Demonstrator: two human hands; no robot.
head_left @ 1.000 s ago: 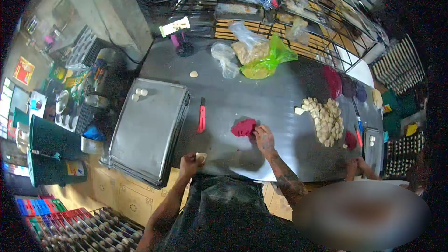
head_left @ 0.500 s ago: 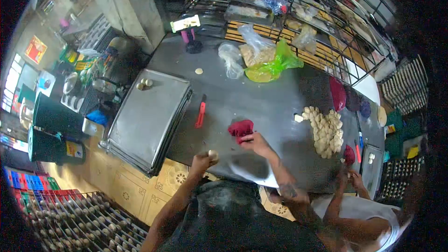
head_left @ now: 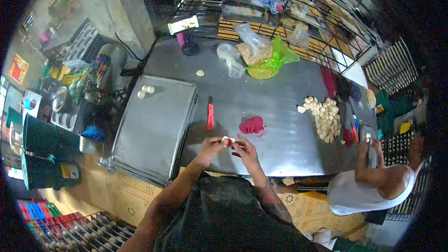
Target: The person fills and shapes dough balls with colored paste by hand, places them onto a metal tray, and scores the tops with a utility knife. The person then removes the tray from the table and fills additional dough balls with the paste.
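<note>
My left hand (head_left: 211, 150) pinches a small piece of pale dough (head_left: 227, 139) with red filling in its middle. At the dough's right side my right hand (head_left: 246, 151) has its fingers closed against it. Just beyond the hands a crumbly red mound (head_left: 252, 125) lies on the dark metal table (head_left: 280, 98). A red-handled cutter (head_left: 210, 115) rests to the left of the mound. Further right is a heap of pale dough pieces (head_left: 325, 120). One flat dough round (head_left: 200, 73) lies near the back.
Stacked trays (head_left: 154, 126) stand at the left, with several dough balls on top. Plastic bags (head_left: 263, 60) and a phone on a stand (head_left: 183, 25) are at the back. A co-worker in a white shirt (head_left: 364, 189) works at the right, beside a small tray.
My right hand has left the red mound and come to the dough in my left hand. Red filling now shows in the dough. The co-worker's arms have moved and the view has shifted.
</note>
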